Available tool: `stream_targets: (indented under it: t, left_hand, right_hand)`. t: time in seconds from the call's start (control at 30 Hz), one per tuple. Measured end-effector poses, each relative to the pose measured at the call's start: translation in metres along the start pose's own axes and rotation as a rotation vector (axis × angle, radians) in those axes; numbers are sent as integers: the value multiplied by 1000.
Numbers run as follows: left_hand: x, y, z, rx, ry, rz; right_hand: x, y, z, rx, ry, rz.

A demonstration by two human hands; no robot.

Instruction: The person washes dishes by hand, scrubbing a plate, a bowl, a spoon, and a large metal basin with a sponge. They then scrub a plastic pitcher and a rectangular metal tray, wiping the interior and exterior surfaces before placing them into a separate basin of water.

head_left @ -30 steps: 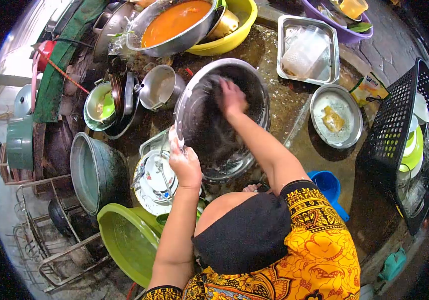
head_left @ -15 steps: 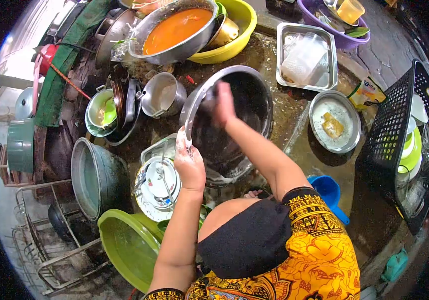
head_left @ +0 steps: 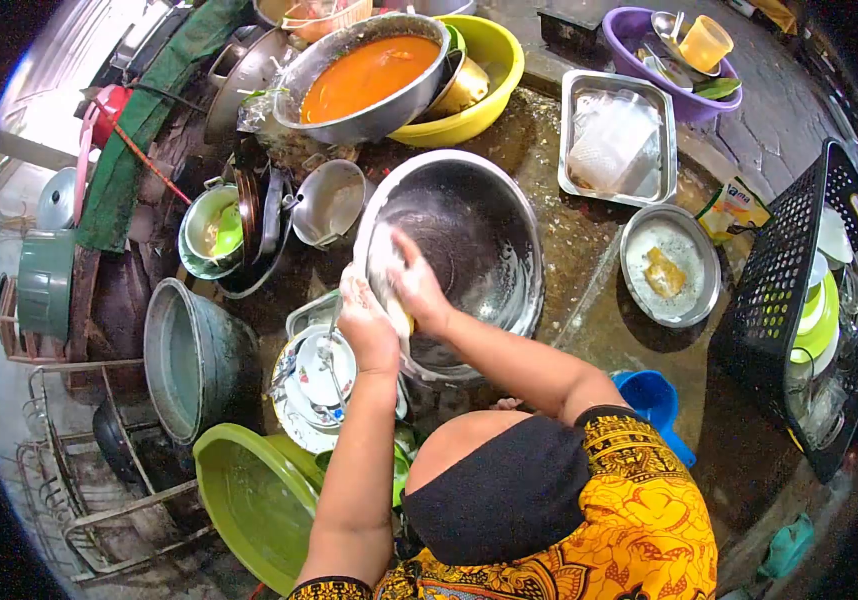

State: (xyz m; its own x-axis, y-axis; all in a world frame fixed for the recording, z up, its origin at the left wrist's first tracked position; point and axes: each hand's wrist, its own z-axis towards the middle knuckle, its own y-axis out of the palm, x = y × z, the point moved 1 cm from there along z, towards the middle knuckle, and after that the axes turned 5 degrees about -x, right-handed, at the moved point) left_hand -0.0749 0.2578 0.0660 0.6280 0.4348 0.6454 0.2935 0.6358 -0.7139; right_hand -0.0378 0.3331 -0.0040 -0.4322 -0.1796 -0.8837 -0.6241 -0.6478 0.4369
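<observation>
A large metal basin (head_left: 469, 210) stands tilted in front of me, with white suds on its inner wall. My left hand (head_left: 367, 322) is closed on the basin's left rim, foam on its fingers. Just right of it, my right hand (head_left: 417, 285) presses against the inside of the same wall; a bit of something yellowish shows beneath the palm, too hidden to name. Left of the basin are a small metal pot (head_left: 332, 203) and a stack of plates (head_left: 324, 368) with spoons on it. At the right, a metal bowl (head_left: 671, 240) holds soapy water and a yellow sponge (head_left: 664, 272).
Orange liquid fills a big pan (head_left: 374, 75) beside a yellow tub (head_left: 511, 75). A steel tray (head_left: 614, 188), a purple basin (head_left: 639, 85) and a black crate (head_left: 749, 330) of dishes stand right. A green tub (head_left: 249, 490), a grey pot (head_left: 211, 350) and a blue dipper (head_left: 649, 400) are nearer.
My right hand has moved down and left, from the basin's middle to its left wall beside my left hand. The basin's inside is now more visible. The view has shifted slightly.
</observation>
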Motion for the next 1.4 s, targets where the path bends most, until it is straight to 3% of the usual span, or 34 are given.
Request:
stream_targets:
  t: [0.03,0.1,0.13,0.2,0.3,0.37,0.4,0.43,0.47,0.5,0.57,0.67,0.77,0.83,0.9,0.97,1.03,1.1,1.17,1.23,1.27,1.3,1.33,1.37,1.4]
  left_hand:
    - [-4,2,0,23,20,-8]
    - [-11,6,2,66,60,-7]
    - [-10,5,3,70,64,-8]
    - [-10,5,3,4,-84,-318]
    - [-12,2,-4,1,4,-165]
    - [-13,1,-11,8,35,-92]
    - [-13,0,-12,27,74,-24]
    - [-12,-1,-12,49,115,45]
    - [-14,1,-13,87,92,12]
    - [-14,0,-13,91,97,11]
    - [-10,0,-12,121,69,8]
    - [-4,1,-7,100,60,10]
    - [6,4,-3,49,61,40]
    - [13,8,-3,90,112,52]
    - [23,6,-4,22,49,-5]
    - [24,7,-7,33,109,42]
    - [34,5,-9,-15,59,-25]
    - [37,5,-7,-63,25,53]
    - [30,3,-2,-100,-3,10]
    - [21,-1,2,-107,44,52]
    - [7,1,3,-93,94,66]
    - [6,0,3,-95,94,67]
    - [8,-1,2,-90,127,79]
    - [9,-2,1,-86,159,90]
    - [12,-2,1,-90,159,91]
  right_hand:
    - [-15,1,10,95,11,37]
    - [-21,4,12,93,40,163]
    - [-23,9,3,90,-10,-21]
    - [-24,11,-6,65,-148,-341]
    - [-50,9,15,122,-230,-600]
    - [-64,-5,48,210,-328,-634]
    - [-62,-18,68,277,-291,-666]
    - [-58,-33,87,375,-226,-458]
    - [-53,-55,103,427,-151,-441]
    - [-14,-83,125,521,-214,-499]
    - [-20,-99,116,483,-116,-633]
    - [-7,-82,107,499,-258,-707]
    - [-3,-34,96,526,-386,-589]
    - [3,-4,76,489,-342,-389]
    - [16,11,42,325,-140,21]
    - [50,7,6,112,-106,-310]
    - [64,0,-36,-9,122,-115]
    - [70,-31,-70,-218,126,-390]
    - [58,-79,-84,-571,-201,-850]
    - [66,-137,-76,-732,13,-1167]
    - [64,-164,-59,-784,-53,-1454]
    - [61,-189,-34,-829,-122,-1742]
    - [59,-212,-7,-669,-74,-1897]
    - [21,-204,18,-517,115,-1918]
    - [1,-201,39,-517,118,-1916]
